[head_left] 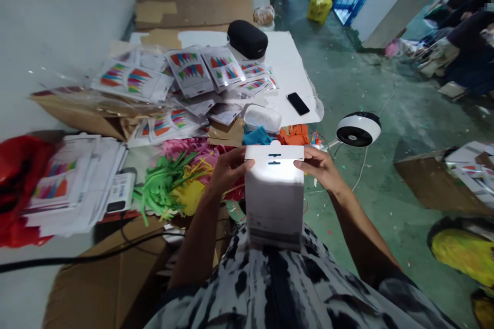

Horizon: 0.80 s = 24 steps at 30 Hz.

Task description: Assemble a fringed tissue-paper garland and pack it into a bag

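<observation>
I hold a white card package (275,196) upright against my chest, its top flap with two hang slots facing away. My left hand (228,170) grips its upper left edge, fingers curled round it. My right hand (318,166) grips the upper right edge, thumb on the flap. Beyond the package lie piles of coloured paper strips: green (165,185), yellow (190,196), pink (193,148), blue (255,136) and orange (295,134).
Printed white packages (189,72) lie heaped on cardboard ahead; a stack (73,180) sits at left by a red bag (17,185). A black phone (298,103), black case (247,39), white fan (358,129) and open cartons stand around. A person sits far right.
</observation>
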Available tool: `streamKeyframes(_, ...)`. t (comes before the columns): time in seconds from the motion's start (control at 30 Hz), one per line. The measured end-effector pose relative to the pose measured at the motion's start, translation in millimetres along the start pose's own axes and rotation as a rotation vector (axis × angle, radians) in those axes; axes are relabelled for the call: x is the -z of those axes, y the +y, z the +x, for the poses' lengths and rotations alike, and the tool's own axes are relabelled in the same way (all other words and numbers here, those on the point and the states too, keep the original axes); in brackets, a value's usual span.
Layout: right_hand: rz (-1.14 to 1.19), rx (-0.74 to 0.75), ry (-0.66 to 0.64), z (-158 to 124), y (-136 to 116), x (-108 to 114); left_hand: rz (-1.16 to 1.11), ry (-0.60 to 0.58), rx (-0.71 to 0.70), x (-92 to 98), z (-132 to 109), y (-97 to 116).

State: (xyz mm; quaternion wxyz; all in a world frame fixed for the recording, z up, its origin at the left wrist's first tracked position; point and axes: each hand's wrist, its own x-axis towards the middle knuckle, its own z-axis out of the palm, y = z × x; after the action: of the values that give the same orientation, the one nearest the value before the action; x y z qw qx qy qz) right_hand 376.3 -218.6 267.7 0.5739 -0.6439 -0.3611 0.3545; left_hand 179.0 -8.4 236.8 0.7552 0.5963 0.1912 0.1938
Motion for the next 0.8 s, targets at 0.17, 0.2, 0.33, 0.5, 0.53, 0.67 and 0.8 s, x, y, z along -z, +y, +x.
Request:
streamKeyframes(0.17, -0.158, 0.045, -0.144, 20, 22, 15, 0.13, -0.119, -0.011, 10.2, 17, -8)
streamKeyframes(0.2, -0.176, 0.057, -0.167, 22, 27, 18, 0.14, -0.119, -0.016, 11.2, 18, -13)
streamKeyframes(0.33, -0.189, 0.046, -0.177, 18, 38, 22, 0.059, -0.097, 0.052, 8.4, 8, -28)
streamKeyframes(0.5, -0.246, -0.024, -0.21, 9, 23, 15, 0.076, 0.081, 0.122, -19.3, -5, -27)
streamKeyframes(0.53, -0.26, -0.021, -0.173, 8, 20, 11, 0.11, 0.154, 0.08, -26.2, -5, -26)
streamKeyframes(0.67, -0.183, -0.002, 0.012, 4, 20, -7, 0.093, 0.303, -0.021, -43.1, -4, -25)
streamKeyframes(0.8, -0.065, -0.109, 0.05, -1, 29, -6, -0.026, 0.249, 0.086, -42.8, -6, -32)
